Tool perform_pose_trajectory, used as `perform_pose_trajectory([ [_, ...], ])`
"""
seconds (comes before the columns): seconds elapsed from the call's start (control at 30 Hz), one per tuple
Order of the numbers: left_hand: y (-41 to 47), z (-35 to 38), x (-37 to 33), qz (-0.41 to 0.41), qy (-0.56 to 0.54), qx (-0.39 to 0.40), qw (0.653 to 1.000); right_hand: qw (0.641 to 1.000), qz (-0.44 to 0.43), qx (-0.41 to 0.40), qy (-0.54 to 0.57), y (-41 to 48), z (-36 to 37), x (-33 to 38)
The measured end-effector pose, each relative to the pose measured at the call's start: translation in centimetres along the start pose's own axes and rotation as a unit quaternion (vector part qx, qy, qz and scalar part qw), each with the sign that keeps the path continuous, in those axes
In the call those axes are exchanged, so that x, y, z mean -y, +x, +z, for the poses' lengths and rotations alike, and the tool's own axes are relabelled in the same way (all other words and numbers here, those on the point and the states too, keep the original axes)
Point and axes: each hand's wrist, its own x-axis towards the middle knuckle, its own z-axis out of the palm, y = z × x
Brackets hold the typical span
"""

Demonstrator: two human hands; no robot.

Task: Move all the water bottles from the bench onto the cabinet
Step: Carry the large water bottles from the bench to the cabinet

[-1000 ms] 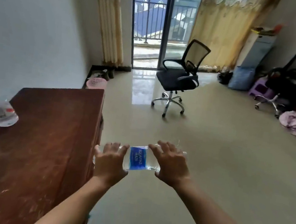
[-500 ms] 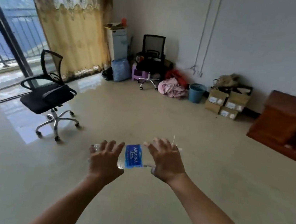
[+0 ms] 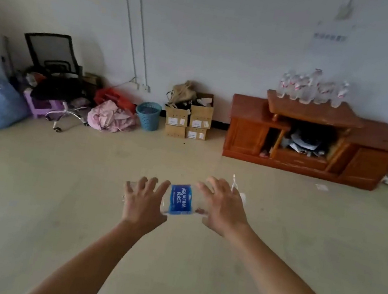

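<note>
1. The clear plastic water bottle with a blue Aquafina label (image 3: 180,202) lies sideways in mid-air over the beige floor (image 3: 52,200), well apart from any furniture. The left hand (image 3: 145,201) grasps one end and the right hand (image 3: 222,208) the other, fingers of both spread and curled over the bottle rather than wrapped tight.

2. A slip looks like the main risk — the splayed fingers press on a smooth, round body, and a squeeze could let the bottle roll out and drop to the floor.

3. The low reddish-brown wooden cabinet (image 3: 246,129) stands against the far wall, its raised top shelf already carrying a tight cluster of clear bottles with red-and-white labels (image 3: 311,90). Little bare shelf shows around them, so setting another one down carelessly could knock neighbours over or off the edge.

4. The carried bottle is horizontal — it must be turned upright before landing, or it may roll off.

5. A small scrap of white litter (image 3: 321,187) lies on the floor near the cabinet; a minor footing hazard, I judge.
</note>
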Motion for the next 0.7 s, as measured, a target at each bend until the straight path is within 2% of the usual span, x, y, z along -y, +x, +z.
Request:
perform_pose_trajectory([
  [0.2,16.9,-1.0,-7.6,0.149,-0.006,0.002,0.989,0.991,0.128,-0.024,0.011,5.3,-1.5,-11.6],
  [0.37,29.2,1.3,-17.6,0.233,-0.004,0.022,0.972,0.976,0.211,-0.049,0.032,8.0,0.6,-23.3],
  [0.53,41.3,3.4,-27.5,0.275,0.025,0.032,0.961,0.965,0.254,-0.052,0.038,12.8,3.7,-36.5],
  [0.7,52.3,2.3,-35.4,0.267,0.028,0.035,0.963,0.963,0.264,-0.041,0.041,19.2,3.1,-48.5],
])
